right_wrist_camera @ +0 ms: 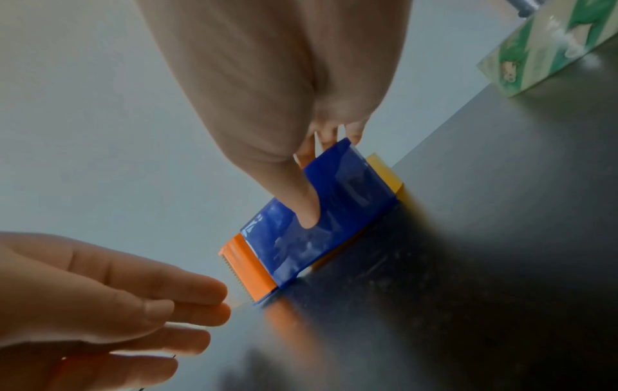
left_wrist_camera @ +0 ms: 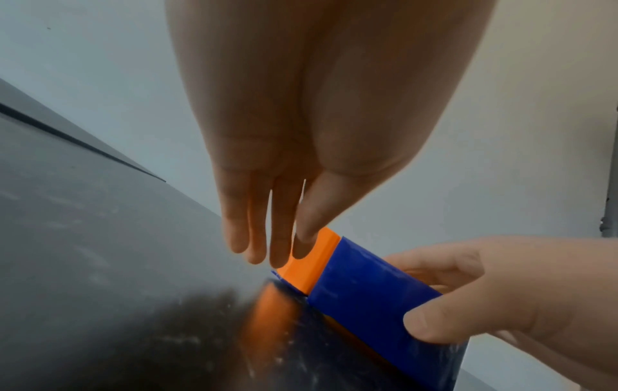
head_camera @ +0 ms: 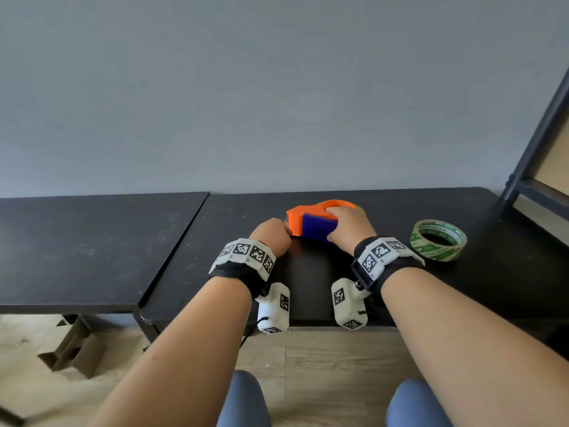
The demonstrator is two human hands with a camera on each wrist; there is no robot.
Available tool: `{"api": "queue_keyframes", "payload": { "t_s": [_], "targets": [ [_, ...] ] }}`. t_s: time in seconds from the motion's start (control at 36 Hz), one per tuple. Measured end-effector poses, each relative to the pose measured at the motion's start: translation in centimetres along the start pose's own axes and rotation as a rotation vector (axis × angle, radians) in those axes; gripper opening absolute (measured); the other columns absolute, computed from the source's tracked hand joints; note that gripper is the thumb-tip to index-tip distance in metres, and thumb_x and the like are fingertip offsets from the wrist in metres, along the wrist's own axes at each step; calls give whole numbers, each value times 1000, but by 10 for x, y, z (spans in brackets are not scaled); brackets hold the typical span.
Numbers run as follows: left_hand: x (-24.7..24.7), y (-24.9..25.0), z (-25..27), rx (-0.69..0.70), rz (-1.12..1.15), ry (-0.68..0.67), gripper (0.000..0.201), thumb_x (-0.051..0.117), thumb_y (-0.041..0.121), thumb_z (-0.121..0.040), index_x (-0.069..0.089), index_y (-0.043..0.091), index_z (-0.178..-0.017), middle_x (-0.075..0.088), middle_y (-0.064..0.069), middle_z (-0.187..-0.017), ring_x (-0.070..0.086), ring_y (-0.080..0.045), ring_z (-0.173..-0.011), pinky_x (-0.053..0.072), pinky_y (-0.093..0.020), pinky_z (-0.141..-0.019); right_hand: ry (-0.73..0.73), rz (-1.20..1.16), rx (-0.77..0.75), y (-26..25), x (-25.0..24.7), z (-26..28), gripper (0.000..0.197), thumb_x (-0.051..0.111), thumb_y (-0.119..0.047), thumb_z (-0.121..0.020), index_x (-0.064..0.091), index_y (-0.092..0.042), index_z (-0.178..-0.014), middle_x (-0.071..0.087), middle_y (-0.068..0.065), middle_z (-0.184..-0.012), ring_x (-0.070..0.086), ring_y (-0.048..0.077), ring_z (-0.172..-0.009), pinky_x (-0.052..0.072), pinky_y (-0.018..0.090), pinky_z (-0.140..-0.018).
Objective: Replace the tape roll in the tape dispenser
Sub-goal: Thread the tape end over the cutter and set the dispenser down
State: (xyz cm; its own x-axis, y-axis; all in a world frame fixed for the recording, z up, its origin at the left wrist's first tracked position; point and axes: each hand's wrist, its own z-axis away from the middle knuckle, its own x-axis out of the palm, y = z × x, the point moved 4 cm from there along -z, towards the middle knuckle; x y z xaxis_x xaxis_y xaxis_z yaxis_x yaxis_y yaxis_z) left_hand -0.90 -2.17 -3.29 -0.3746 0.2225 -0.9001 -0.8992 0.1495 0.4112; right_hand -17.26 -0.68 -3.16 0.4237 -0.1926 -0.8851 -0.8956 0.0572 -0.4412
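Note:
An orange and blue tape dispenser [head_camera: 312, 226] [left_wrist_camera: 361, 291] [right_wrist_camera: 321, 227] lies on the black table [head_camera: 308, 288]. My right hand [head_camera: 348, 226] [right_wrist_camera: 311, 185] grips its blue body, thumb on the near side and fingers over the top. My left hand [head_camera: 272, 237] [left_wrist_camera: 287, 251] [right_wrist_camera: 222, 301] is at the orange toothed cutter end, where thumb and fingers pinch what looks like a thin clear tape end. A yellowish rim shows behind the dispenser's orange hub [head_camera: 338, 204]. A separate tape roll with green print [head_camera: 438, 240] [right_wrist_camera: 548, 53] lies flat to the right, untouched.
A second black table [head_camera: 92, 241] adjoins on the left with a narrow gap between. A black shelf frame [head_camera: 538, 134] stands at the right rear. A grey wall runs close behind the table. The table's front edge is just under my wrists.

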Motion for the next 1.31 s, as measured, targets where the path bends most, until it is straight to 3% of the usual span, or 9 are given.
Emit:
{"api": "queue_keyframes", "payload": {
  "t_s": [0.19,0.36,0.47,0.69,0.83,0.92,1.0,1.11,1.31],
  "targets": [
    [-13,11,10,0,75,68,36,45,6,-93,67,5,-122,64,-13,-130,58,-30,-121,44,-37,-105,77,-125,33,8,-16,7,58,50,2,-83,54,-21,-136,52,9,-139,49,28,-129,42,35,-102],
    [-15,34,19,86,100,197,37,47,1,-89,66,10,-119,62,-11,-130,58,-29,-119,46,-37,-101,175,-122,77,23,-32,17,44,48,-6,-83,63,-20,-122,62,10,-121,59,30,-112,48,35,-80],
    [-9,54,19,119,85,207,42,49,4,-86,63,16,-123,57,-10,-131,57,-29,-118,49,-39,-98,194,-65,180,49,-45,25,50,52,-10,-89,51,-15,-139,51,14,-137,46,33,-127,45,43,-99],
    [10,85,11,123,-112,116,57,47,5,-89,46,21,-143,46,-12,-141,46,-34,-129,44,-37,-100,123,125,467,92,-58,43,42,48,-17,-88,51,-7,-129,48,19,-134,45,38,-126,43,46,-100],
    [12,92,1,130,-192,195,66,49,3,-84,44,30,-144,48,-6,-139,38,-29,-131,48,-37,-96,20,221,487,104,-59,43,25,46,-8,-87,63,-6,-105,64,11,-93,61,30,-91,43,31,-74],
    [16,97,-7,153,-260,156,68,52,2,-83,43,31,-144,45,-4,-145,35,-28,-135,47,-37,-98,-23,186,428,110,-51,33,33,46,-4,-88,60,-6,-117,60,11,-98,58,29,-89,41,30,-74],
    [20,99,-16,158,-326,104,67,53,6,-85,42,32,-145,38,-2,-154,31,-28,-142,36,-40,-112,-49,210,344,107,-48,23,26,46,-2,-87,58,-16,-107,53,6,-91,50,26,-81,37,28,-71],
    [26,101,-26,160,-376,46,62,55,13,-88,42,34,-145,43,-3,-151,37,-28,-139,35,-41,-113,-126,243,291,99,-47,11,18,48,-4,-84,59,-15,-94,56,4,-78,53,25,-73,40,26,-62],
    [30,99,-37,152,-451,39,59,55,22,-93,36,39,-147,41,-5,-151,32,-30,-140,31,-43,-110,40,-78,227,98,-30,0,38,48,-4,-90,61,-10,-125,62,13,-126,58,27,-108,44,34,-96]
  ]
}}
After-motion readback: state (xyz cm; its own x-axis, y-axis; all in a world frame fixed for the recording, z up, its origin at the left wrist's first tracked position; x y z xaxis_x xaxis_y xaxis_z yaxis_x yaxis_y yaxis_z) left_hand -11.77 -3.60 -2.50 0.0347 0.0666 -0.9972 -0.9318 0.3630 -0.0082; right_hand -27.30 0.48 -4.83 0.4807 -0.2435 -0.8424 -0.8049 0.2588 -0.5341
